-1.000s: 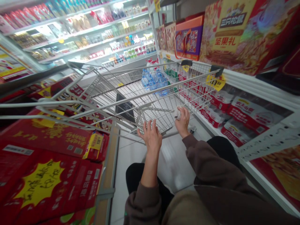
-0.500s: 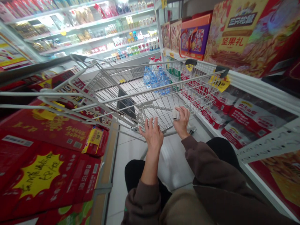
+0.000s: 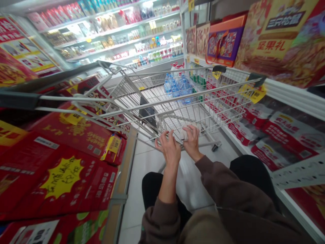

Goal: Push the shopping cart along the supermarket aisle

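Note:
A wire shopping cart (image 3: pixel 162 101) stands sideways before me, its handle (image 3: pixel 19 99) to the left. Hooked over the lower near wires of its basket are the bent fingers of my left hand (image 3: pixel 170 149). Close by on the right, my right hand (image 3: pixel 192 140) grips a crumpled whitish cloth (image 3: pixel 184 135) against the same lower edge. Part of the cloth is hidden by the fingers. The two hands are nearly side by side, with a small gap between them.
Red gift boxes (image 3: pixel 83 183) with yellow price signs are stacked at left. A shelf (image 3: pixel 286 89) at right bears snack boxes (image 3: pixel 274 44) and packs of bottled water (image 3: pixel 289 128). Large blue water bottles (image 3: pixel 185 88) stand on the floor beyond the cart, before a lit refrigerated display (image 3: pixel 114 37).
My right hand has moved left with the cloth, closer to my left hand. My left fingers have curled onto the cart's lower wires. The view has shifted left, showing more of the handle.

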`<state>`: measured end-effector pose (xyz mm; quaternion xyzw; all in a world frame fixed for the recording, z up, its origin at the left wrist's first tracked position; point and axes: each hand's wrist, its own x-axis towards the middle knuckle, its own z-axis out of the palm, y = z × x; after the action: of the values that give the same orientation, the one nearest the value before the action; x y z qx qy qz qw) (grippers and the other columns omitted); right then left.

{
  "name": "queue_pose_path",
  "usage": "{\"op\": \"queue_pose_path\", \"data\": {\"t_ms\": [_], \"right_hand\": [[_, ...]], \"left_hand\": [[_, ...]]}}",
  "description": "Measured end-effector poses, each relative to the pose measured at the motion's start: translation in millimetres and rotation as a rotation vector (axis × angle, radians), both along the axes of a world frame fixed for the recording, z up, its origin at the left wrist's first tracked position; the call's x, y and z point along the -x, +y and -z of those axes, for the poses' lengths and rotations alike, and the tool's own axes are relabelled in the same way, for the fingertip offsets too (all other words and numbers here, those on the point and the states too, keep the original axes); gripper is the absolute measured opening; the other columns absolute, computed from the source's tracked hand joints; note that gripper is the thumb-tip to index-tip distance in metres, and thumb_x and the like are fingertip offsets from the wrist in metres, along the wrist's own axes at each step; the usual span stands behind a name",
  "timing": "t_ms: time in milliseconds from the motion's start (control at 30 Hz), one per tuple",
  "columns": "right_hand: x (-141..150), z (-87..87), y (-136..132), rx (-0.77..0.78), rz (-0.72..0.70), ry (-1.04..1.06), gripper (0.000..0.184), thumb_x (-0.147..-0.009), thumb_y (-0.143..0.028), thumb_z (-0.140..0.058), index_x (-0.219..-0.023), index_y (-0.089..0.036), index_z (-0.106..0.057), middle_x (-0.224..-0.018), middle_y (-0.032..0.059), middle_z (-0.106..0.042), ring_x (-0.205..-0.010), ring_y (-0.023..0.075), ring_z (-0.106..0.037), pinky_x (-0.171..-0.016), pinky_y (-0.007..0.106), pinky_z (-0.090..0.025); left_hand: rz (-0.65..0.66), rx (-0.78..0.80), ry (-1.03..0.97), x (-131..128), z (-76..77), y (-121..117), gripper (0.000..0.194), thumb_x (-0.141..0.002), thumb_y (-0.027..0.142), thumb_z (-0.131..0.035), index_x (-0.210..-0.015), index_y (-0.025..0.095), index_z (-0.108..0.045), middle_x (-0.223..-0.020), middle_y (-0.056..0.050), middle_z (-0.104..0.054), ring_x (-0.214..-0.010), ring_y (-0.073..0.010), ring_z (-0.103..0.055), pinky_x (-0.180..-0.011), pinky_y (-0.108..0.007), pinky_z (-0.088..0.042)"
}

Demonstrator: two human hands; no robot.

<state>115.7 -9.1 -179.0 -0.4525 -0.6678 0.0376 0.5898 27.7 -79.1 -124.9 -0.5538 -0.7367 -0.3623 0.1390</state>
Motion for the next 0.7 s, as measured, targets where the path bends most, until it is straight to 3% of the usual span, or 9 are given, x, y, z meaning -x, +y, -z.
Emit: {"op": "queue_pose_path", "data": {"t_ms": [67,200,333,433,500,567,700], "right_hand": [[2.7,0.5,-1.6,-0.048,-0.028,-0.017,0.048,-0.076,-0.004,-0.05,-0.118,-0.023,-0.064,-0.122,0.0101,-0.054,-0.118,0.0249,-0.049,-0.103,0.046,-0.044],[-4.2,-12.0,9.3,-0.078,0.093,0.028,0.053,-0.072,-0.001,-0.049,-0.119,-0.022,-0.064,-0.123,0.0104,-0.053,-0.119,0.0262,-0.047,-0.104,0.048,-0.043],[-10.8,-53.6,22.9,-0.125,0.051,-0.01,0.051,-0.071,0.0,-0.051,-0.114,-0.023,-0.066,-0.117,0.0092,-0.056,-0.114,0.0261,-0.049,-0.1,0.045,-0.046],[-5.2,-89.8,26.2,-0.242,0.024,-0.031,0.049,-0.079,-0.005,-0.052,-0.12,-0.029,-0.064,-0.124,0.0078,-0.053,-0.121,0.0264,-0.047,-0.107,0.048,-0.041],[1.6,-99.7,25.7,-0.301,0.021,-0.066,0.052,-0.081,-0.005,-0.051,-0.124,-0.031,-0.062,-0.129,0.0068,-0.051,-0.126,0.0269,-0.044,-0.111,0.05,-0.037],[6.1,-91.3,23.5,-0.328,0.014,-0.133,0.058,-0.078,-0.002,-0.05,-0.128,-0.032,-0.06,-0.132,0.0062,-0.05,-0.128,0.0271,-0.042,-0.111,0.05,-0.036],[-1.2,-47.1,17.5,-0.313,-0.016,-0.316,0.06,-0.069,0.002,-0.05,-0.12,-0.027,-0.064,-0.123,0.0073,-0.058,-0.116,0.0272,-0.046,-0.099,0.049,-0.042]], "left_hand": [[0.01,-0.008,0.009,3.3,-0.3,-1.5,0.038,-0.093,0.017,-0.047,-0.126,0.025,-0.064,-0.127,-0.012,-0.061,-0.124,-0.026,-0.054,-0.116,-0.056,-0.019],[0.004,-0.028,0.017,9.9,-3.0,-4.2,0.038,-0.093,0.017,-0.047,-0.126,0.025,-0.064,-0.127,-0.011,-0.061,-0.123,-0.0251,-0.054,-0.116,-0.054,-0.02],[-0.012,-0.067,0.039,15.9,-16.2,-2.2,0.037,-0.094,0.018,-0.046,-0.126,0.025,-0.064,-0.128,-0.011,-0.061,-0.124,-0.0256,-0.053,-0.115,-0.052,-0.022],[0.009,-0.142,0.078,17.8,-34.4,3.2,0.039,-0.095,0.018,-0.045,-0.128,0.025,-0.064,-0.128,-0.011,-0.062,-0.124,-0.0244,-0.053,-0.117,-0.049,-0.024],[0.03,-0.196,0.113,18.2,-46.6,6.9,0.041,-0.095,0.017,-0.044,-0.13,0.025,-0.064,-0.131,-0.011,-0.061,-0.127,-0.0241,-0.051,-0.117,-0.047,-0.026],[0.05,-0.225,0.142,18.8,-55.2,9.2,0.044,-0.095,0.015,-0.044,-0.133,0.026,-0.062,-0.136,-0.01,-0.059,-0.132,-0.0242,-0.048,-0.117,-0.045,-0.026],[0.089,-0.204,0.17,22.8,-57.6,8.5,0.05,-0.091,0.01,-0.045,-0.136,0.024,-0.06,-0.14,-0.009,-0.058,-0.136,-0.024,-0.045,-0.119,-0.045,-0.025]]}}
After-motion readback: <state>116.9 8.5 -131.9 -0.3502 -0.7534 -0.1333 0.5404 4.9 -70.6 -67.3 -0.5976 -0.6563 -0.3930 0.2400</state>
